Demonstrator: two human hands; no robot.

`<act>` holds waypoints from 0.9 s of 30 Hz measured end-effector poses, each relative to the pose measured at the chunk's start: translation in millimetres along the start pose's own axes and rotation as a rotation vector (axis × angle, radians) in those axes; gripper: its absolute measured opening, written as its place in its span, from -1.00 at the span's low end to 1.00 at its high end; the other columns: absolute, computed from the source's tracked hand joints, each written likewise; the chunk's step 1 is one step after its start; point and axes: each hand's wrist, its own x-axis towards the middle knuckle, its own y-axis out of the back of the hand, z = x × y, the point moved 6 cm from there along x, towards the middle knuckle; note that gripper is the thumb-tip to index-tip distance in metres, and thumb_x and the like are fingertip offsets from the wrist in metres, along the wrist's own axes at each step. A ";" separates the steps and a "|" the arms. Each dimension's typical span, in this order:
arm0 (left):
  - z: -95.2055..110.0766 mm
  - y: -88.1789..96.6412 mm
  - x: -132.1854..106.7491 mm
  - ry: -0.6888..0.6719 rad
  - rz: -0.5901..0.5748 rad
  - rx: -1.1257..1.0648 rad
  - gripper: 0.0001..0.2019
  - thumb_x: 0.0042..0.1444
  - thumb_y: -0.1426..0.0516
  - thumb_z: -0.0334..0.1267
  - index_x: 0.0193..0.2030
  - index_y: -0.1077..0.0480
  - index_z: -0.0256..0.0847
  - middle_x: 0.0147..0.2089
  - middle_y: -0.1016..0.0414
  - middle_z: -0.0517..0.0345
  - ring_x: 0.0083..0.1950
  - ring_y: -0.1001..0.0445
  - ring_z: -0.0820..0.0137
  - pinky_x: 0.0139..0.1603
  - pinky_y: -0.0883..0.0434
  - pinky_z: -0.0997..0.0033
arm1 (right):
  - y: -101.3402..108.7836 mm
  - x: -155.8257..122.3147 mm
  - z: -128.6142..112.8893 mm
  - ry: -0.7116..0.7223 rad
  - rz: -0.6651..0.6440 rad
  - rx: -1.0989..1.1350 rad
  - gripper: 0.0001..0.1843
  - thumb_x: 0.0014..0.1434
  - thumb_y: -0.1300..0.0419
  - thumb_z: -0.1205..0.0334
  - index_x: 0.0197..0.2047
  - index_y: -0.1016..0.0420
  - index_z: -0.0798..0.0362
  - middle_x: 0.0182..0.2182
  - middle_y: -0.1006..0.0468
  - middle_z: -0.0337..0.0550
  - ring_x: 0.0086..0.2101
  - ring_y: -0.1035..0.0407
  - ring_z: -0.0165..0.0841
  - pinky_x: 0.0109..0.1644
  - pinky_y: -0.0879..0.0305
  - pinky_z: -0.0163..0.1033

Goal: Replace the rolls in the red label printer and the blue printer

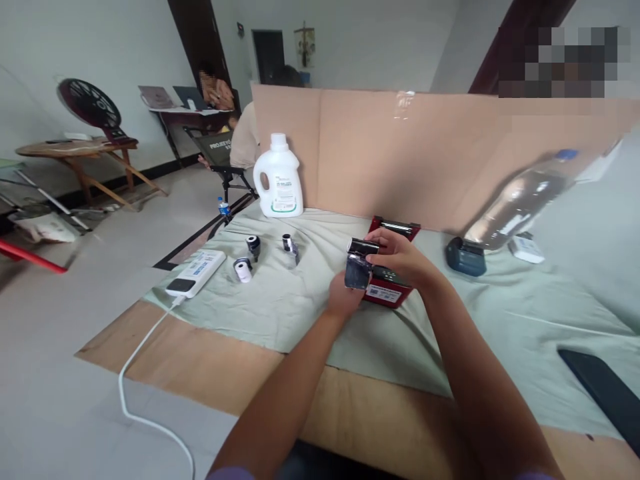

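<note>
My right hand (395, 255) is closed on a small roll (361, 247) with a glossy black outside. From the roll a dark, shiny strip (357, 272) hangs down. My left hand (344, 293) is curled just below, its fingers hidden behind the strip, against the left side of a red-and-black device (387, 293) with a white label. Behind my right hand, the device's red lid (397, 228) stands raised. Farther left on the cloth lie similar small rolls: a dark one (253, 247), a white one (243, 269) and one with a loose strip (287, 243).
A white power bank (196, 273) with a cable lies left on the pale green cloth (280, 313). A white jug (280, 177) stands before the cardboard screen (360, 150). On the right are a tilted large bottle (520, 200), a dark block (466, 257) and a black slab (603, 383).
</note>
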 end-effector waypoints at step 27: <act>81.4 -3.5 50.3 -0.237 -0.364 0.480 -0.80 0.17 -0.13 -0.26 -0.21 -0.61 -0.02 -0.12 -0.66 0.23 0.00 -0.52 0.22 0.18 -0.33 0.18 | 69.0 8.4 60.3 -0.244 0.118 -1.102 -0.79 0.19 -0.19 0.31 -0.08 -0.50 0.01 -0.04 -0.60 0.00 0.15 -0.25 0.00 0.19 -0.05 0.23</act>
